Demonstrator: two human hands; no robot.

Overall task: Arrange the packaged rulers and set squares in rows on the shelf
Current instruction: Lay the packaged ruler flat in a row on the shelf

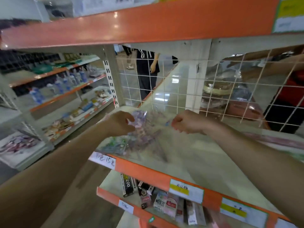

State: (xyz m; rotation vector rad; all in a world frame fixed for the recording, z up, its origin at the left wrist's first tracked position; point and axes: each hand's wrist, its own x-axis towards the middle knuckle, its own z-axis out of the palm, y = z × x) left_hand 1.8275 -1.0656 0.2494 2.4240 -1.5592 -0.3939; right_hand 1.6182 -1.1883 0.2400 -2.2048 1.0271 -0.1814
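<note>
Clear packets of rulers and set squares (139,139) lie in a loose, blurred heap at the left end of the cream shelf (205,160). My left hand (120,123) reaches in from the left and holds the near edge of a purple-printed packet (139,116) at the heap's back. My right hand (185,122) hovers just right of the heap with its fingers curled; whether they pinch a packet's corner is lost in the blur.
A white wire grid (213,89) backs the shelf, with people standing beyond it. An orange shelf lip (148,25) hangs overhead. The lower shelf (161,201) holds boxed stationery. Pink packets (279,142) lie at the shelf's right end. Another stocked rack (65,99) stands left.
</note>
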